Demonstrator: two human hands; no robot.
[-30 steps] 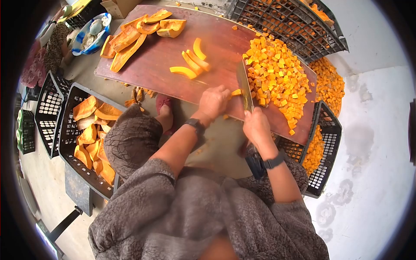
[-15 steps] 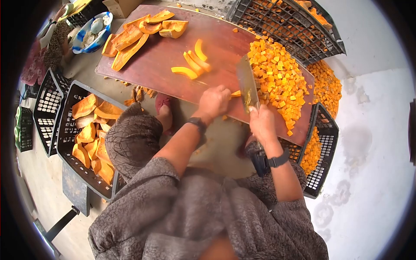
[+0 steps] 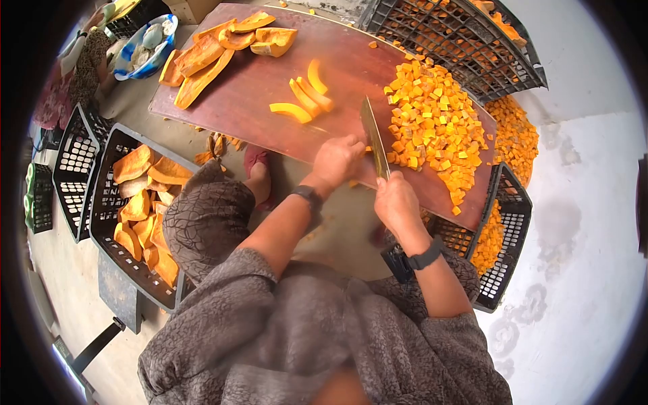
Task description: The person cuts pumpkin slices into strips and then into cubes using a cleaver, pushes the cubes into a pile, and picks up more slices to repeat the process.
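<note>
My right hand [image 3: 398,202] grips the handle of a cleaver [image 3: 375,138], whose blade stands on edge over the red board [image 3: 250,101]. Just left of the blade, my left hand [image 3: 336,160] is closed around a pumpkin piece [image 3: 368,149], mostly hidden by the fingers. Several cut pumpkin strips [image 3: 290,111] lie on the board beyond my left hand. To the right of the blade is a heap of orange pumpkin cubes [image 3: 432,115]. Large pumpkin wedges [image 3: 202,55] are piled at the board's far left.
A black crate [image 3: 101,223] of pumpkin chunks stands at left, with another crate [image 3: 67,155] beside it. Crates with cubes stand at right [image 3: 516,236] and upper right [image 3: 459,40]. A blue-white basin [image 3: 174,34] and part of another person [image 3: 91,67] are at upper left.
The cleaver and my right hand have moved left, away from the cube heap and closer to my left hand. The blade is turned more edge-on. The view has shifted slightly.
</note>
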